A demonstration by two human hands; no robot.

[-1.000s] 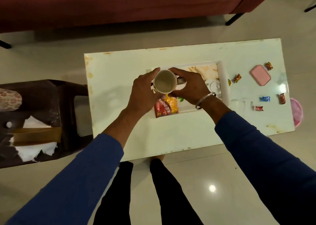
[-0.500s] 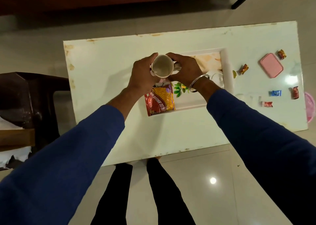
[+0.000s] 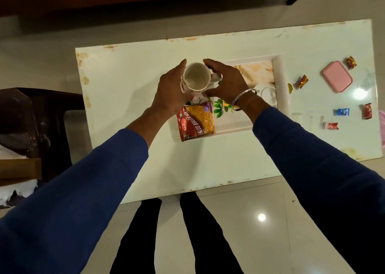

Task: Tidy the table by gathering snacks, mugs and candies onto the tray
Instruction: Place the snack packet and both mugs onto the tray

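Both hands, the left hand point(image 3: 169, 92) and right hand point(image 3: 226, 80), cup the cream floral ceramic mug point(image 3: 195, 80) over the white rectangular tray point(image 3: 280, 82), apparently mid-placement; next it should be lowered beside the red-and-yellow snack packet point(image 3: 195, 122).

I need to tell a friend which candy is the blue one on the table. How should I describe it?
Start at the white table and go to its right end, past the tray. Below the pink lid, small wrapped candies lie scattered. The blue candy lies between two red-wrapped ones, and it is the only blue wrapper there.
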